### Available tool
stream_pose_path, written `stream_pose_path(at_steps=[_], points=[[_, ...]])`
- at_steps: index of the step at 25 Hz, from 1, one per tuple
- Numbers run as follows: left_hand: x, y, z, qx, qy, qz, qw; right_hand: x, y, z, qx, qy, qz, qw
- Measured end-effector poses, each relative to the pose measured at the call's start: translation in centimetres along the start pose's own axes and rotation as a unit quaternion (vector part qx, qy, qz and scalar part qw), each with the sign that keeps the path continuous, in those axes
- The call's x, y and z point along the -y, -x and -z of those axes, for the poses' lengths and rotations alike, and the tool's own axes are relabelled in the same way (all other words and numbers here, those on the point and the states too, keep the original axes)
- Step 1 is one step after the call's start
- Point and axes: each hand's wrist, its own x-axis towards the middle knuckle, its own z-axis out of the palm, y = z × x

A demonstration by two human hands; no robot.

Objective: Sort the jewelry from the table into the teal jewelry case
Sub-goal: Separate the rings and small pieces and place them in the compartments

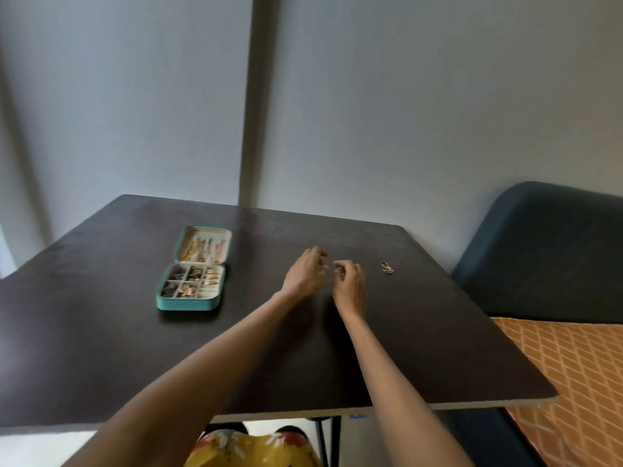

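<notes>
Your dark table (101,348) carries everything, largest first: the teal jewelry case (188,303) lies open flat on your left side, lid laid back, so both halves face up and you can drop pieces straight in. The lid half holds long gold-coloured pieces hanging in a row; the tray half is split into small compartments, most already filled, which suggests the sorting is far along.

Your two hands meet over the middle of the table, well to the right of the case. The left hand (305,274) has its fingers curled in, tips toward the right hand (349,281), whose thumb and fingers are also drawn together. Something tiny seems to be pinched between the two grips, perhaps an earring, but the blur hides it, so I cannot tell what either holds.

A small cluster of gold jewelry (387,267) waits on the table just beyond your right hand, not yet sorted.

No brand, label or writing can be read anywhere.
</notes>
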Motion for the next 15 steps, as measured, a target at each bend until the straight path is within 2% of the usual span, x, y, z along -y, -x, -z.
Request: stream_pose_path(at_steps=[3,7,11,15], points=[[-3.0,-1.6,-5.4,0.068,-0.014,-0.026,0.997,-5.3,-2.6,4.0,-0.042,0.037,-0.070,0.996],[-5.0,-4.8,-9.9,0.116,-0.044,-0.052,0.991,-9.8,-6.0,7.0,-0.027,0.057,-0.139,0.988],[-5.0,-7.7,-12.0,0.123,-0.069,-0.070,0.988,-10.7,-8.4,6.1,-0.023,0.080,-0.165,0.983],[-4.2,-10.1,-12.8,0.094,-0.063,-0.065,0.991,-11.1,-10.1,4.8,-0.005,0.143,-0.140,0.980]])
